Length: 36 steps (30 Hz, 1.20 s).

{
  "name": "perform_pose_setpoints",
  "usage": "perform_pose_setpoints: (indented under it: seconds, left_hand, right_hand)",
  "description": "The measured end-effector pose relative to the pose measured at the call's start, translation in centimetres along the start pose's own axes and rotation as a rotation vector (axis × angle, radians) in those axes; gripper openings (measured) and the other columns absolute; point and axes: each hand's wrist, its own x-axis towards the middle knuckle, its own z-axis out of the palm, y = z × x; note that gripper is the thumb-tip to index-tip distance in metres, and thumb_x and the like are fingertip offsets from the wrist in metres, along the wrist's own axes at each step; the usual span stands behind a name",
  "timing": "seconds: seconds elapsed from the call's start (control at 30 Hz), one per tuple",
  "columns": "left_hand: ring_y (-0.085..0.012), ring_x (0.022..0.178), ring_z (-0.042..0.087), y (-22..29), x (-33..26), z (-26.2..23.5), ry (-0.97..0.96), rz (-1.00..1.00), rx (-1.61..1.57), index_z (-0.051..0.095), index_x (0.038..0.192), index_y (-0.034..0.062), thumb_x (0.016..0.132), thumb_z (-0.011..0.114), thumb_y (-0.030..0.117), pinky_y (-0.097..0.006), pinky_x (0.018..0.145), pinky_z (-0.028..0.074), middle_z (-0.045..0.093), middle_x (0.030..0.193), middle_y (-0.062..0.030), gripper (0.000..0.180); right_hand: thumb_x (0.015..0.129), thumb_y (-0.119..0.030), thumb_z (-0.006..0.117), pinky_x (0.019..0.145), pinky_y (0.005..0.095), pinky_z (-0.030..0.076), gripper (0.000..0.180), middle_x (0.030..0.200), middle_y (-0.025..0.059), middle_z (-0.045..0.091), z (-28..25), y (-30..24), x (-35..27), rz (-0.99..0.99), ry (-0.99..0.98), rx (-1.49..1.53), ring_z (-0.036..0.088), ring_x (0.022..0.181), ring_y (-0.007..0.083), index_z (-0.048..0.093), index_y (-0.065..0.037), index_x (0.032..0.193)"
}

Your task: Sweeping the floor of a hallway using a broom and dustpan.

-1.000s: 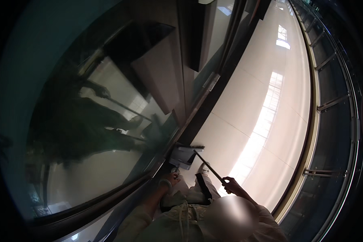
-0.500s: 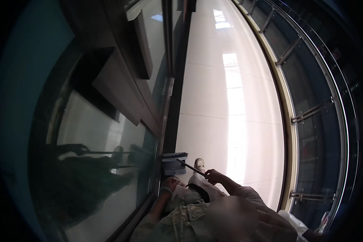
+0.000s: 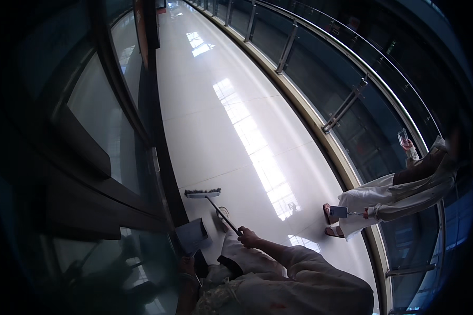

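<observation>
My right hand [image 3: 248, 238] is closed round the thin handle of a broom [image 3: 203, 195]. The broom's wide head, with dark bristles, rests on the pale floor ahead of my foot. Low at the left, in dim light, my left hand [image 3: 186, 265] is closed by the dark handle end of a grey dustpan [image 3: 192, 234]; its fingers show only faintly. The dustpan lies beside the dark strip at the foot of the wall, to the left of my shoe [image 3: 222, 213] and nearer than the broom head.
A glass-and-dark-panel wall [image 3: 97, 157] runs along my left. On the right stands a metal and glass railing [image 3: 341, 107] on a low kerb. By it is another person in pale clothes [image 3: 370, 207], with a phone [image 3: 339, 212] at one hand and a clear object [image 3: 403, 137] in the other.
The broom head has moved forward, away from the dustpan. The view has swung right, bringing the other person by the railing into sight.
</observation>
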Motion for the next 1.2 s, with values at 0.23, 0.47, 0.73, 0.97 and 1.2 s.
perform_pose_setpoints:
  seconds: [0.23,0.47,0.73,0.97,1.2]
  left_hand:
    - [-0.0226,0.062,0.059,7.8,8.1,-0.1,-0.033,-0.310,0.111,0.057,0.075,0.0055,0.071,0.065,0.026,-0.036,0.059,0.047,0.059,0.065,-0.0084,0.023]
    - [-0.0275,0.067,0.061,13.1,16.1,1.7,0.057,-0.369,0.191,0.058,0.076,0.0092,0.070,0.064,0.028,-0.038,0.061,0.047,0.061,0.069,-0.0100,0.021]
    - [-0.0274,0.071,0.061,20.1,21.2,1.1,0.046,-0.417,0.504,0.058,0.076,0.0127,0.071,0.063,0.024,-0.037,0.062,0.047,0.063,0.073,-0.0086,0.013]
    - [-0.0273,0.068,0.061,17.2,21.9,0.1,0.119,-0.445,0.416,0.059,0.076,0.0127,0.071,0.063,0.026,-0.037,0.060,0.047,0.063,0.073,-0.0094,0.014]
    - [-0.0258,0.070,0.062,17.8,24.8,-0.1,0.170,-0.405,0.603,0.060,0.075,0.0164,0.072,0.062,0.031,-0.037,0.060,0.048,0.064,0.072,-0.0052,0.015]
  right_hand:
    - [0.071,-0.005,0.057,0.031,0.0299,0.038,0.047,0.059,0.0081,0.049,-5.1,-8.8,10.9,0.008,-0.087,0.098,0.048,0.039,0.0163,0.042,-0.009,0.115]
    - [0.075,-0.008,0.051,0.030,0.0306,0.039,0.039,0.058,0.0090,0.050,-8.9,-22.2,24.7,-0.089,-0.090,-0.108,0.049,0.038,0.0173,0.041,-0.009,0.113]
    - [0.074,-0.005,0.049,0.032,0.0373,0.041,0.021,0.061,0.0144,0.052,-6.4,-21.8,29.2,-0.119,-0.214,-0.527,0.053,0.041,0.0235,0.045,-0.004,0.094]
    - [0.075,-0.006,0.057,0.033,0.0241,0.031,0.036,0.055,0.0050,0.047,-15.7,-25.1,24.4,0.218,-0.541,-0.290,0.041,0.038,0.0112,0.049,-0.013,0.109]
    - [0.075,-0.009,0.051,0.030,0.0300,0.039,0.035,0.053,0.0084,0.049,-12.1,-30.5,30.0,-0.117,-0.291,-0.355,0.048,0.037,0.0177,0.044,-0.009,0.109]
